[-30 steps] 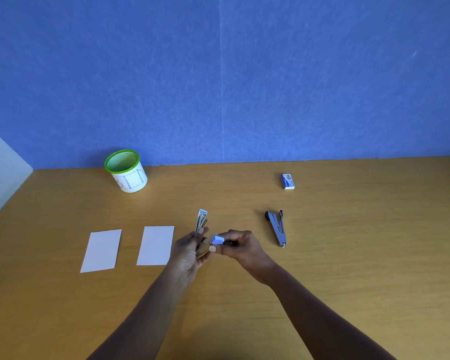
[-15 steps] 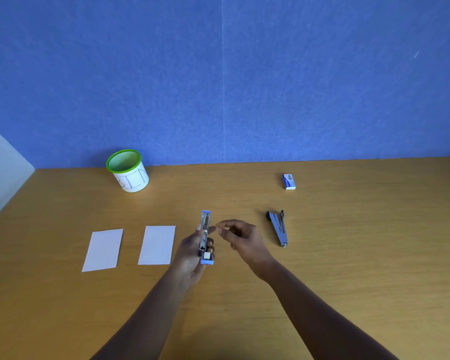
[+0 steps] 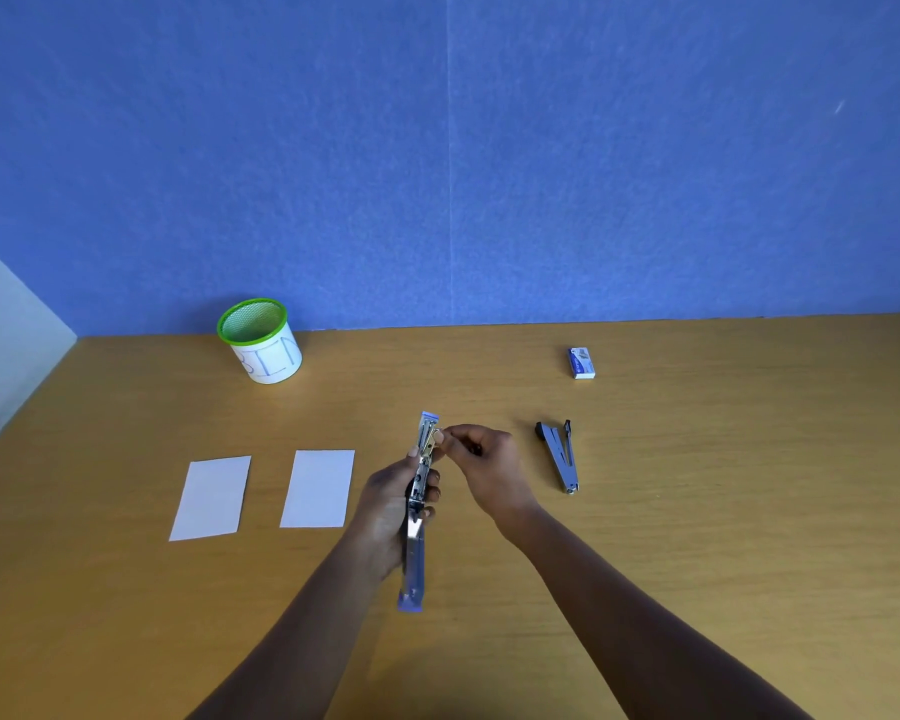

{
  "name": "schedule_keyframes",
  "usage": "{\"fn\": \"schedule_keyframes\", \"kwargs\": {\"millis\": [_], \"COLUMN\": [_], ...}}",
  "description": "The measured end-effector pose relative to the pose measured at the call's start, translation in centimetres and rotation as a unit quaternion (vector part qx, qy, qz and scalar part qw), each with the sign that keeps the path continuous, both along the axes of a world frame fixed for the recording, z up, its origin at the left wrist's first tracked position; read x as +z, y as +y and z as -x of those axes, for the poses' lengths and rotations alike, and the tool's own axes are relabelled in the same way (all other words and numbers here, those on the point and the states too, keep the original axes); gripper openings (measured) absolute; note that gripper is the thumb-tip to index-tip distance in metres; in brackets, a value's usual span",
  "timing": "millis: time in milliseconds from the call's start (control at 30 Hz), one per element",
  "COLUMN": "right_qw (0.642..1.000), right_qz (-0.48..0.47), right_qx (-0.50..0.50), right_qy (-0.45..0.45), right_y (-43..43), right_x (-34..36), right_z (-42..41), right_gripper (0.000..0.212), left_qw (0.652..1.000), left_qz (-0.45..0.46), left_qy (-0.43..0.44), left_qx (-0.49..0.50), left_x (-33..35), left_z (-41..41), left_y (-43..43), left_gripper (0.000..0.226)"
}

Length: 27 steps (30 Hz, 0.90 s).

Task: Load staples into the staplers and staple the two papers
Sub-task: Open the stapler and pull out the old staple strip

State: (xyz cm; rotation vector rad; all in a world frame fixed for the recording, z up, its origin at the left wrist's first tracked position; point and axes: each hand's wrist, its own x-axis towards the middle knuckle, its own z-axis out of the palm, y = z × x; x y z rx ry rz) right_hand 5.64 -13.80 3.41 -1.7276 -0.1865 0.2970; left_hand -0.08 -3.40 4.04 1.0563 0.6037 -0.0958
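the left hand [image 3: 391, 504] grips an opened stapler [image 3: 418, 506] above the tabletop [image 3: 697, 511]. the right hand [image 3: 481, 462] pinches at its far end; what it pinches is too small to see. a second stapler [image 3: 559, 454] lies right, two papers [image 3: 266, 493] left.

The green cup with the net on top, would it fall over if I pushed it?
Probably it would slide or tip easily. The green-rimmed cup looks like thin mesh and appears to hold nothing, so it is likely light. It stands upright on the smooth wooden table, which likely offers little grip. Being round, it would probably roll once on its side.
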Motion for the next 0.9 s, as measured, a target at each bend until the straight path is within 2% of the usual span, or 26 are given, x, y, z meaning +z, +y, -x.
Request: {"fn": "schedule_keyframes", "kwargs": {"millis": [167, 300, 467, 667, 800, 900], "right_qw": [1.0, 0.992, 0.978, 0.973, 0.978, 0.98], "right_qz": [0.016, 0.041, 0.09, 0.107, 0.112, 0.11], "right_qx": [-0.02, -0.07, -0.053, -0.066, -0.047, -0.023], "right_qy": [-0.012, -0.099, -0.182, -0.195, -0.171, -0.163], "right_y": [0.0, -0.3, -0.2, 0.1, 0.2, 0.3], "right_x": [0.5, 1.8, 2.5, 2.7, 2.5, 2.3], "right_z": [0.2, -0.4, -0.3, -0.2, -0.1, 0.3], "right_gripper": [0.016, 0.009, 0.013, 0.013, 0.012, 0.012], "left_qw": [1.0, 1.0, 0.999, 0.999, 0.996, 0.996], "left_qz": [0.008, 0.014, 0.026, 0.046, 0.078, 0.068], "left_qy": [-0.001, 0.004, 0.011, 0.011, -0.006, -0.005], "left_qx": [0.006, 0.01, 0.024, 0.024, 0.041, 0.058], "left_x": [0.5, 0.9, 1.1, 1.2, 1.4, 1.5], "left_z": [-0.4, -0.4, -0.4, -0.3, -0.4, -0.5], "left_y": [-0.2, -0.2, -0.6, -0.5, -0.4, -0.4], "left_gripper": [0.027, 0.028, 0.029, 0.03, 0.027, 0.027]}}
